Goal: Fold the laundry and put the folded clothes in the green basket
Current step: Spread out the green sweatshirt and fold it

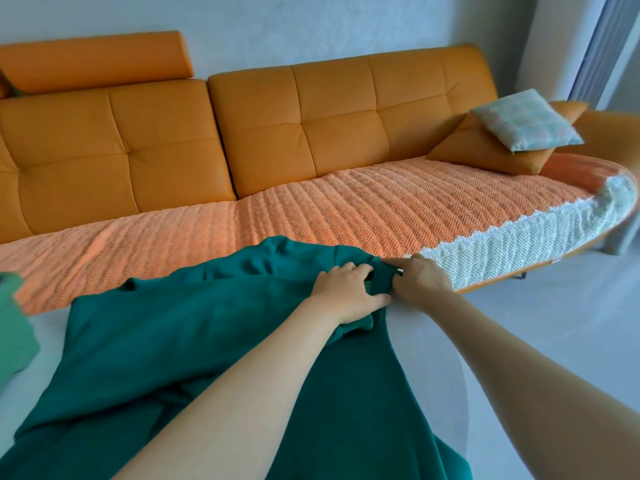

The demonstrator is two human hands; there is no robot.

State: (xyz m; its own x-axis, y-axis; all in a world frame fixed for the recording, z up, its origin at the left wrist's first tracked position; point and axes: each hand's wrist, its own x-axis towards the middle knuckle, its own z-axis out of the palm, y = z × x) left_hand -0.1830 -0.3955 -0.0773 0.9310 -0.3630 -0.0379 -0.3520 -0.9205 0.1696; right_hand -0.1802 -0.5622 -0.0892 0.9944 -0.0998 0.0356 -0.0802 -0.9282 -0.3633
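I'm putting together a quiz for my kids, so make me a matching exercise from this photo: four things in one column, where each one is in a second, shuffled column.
Things:
1. teal garment
2. pale pillow
3. orange cushion
4. quilted cover

Places:
A. on top of the cushion
B. spread over the sofa seat
C. held by the left hand and right hand
D. propped at the sofa's end, under the pillow

Pairs: 1-C, 2-A, 3-D, 4-B

Teal garment point(180, 327), orange sofa point(311, 116), textured peach cover point(346, 209), pale checked cushion point(526, 121).
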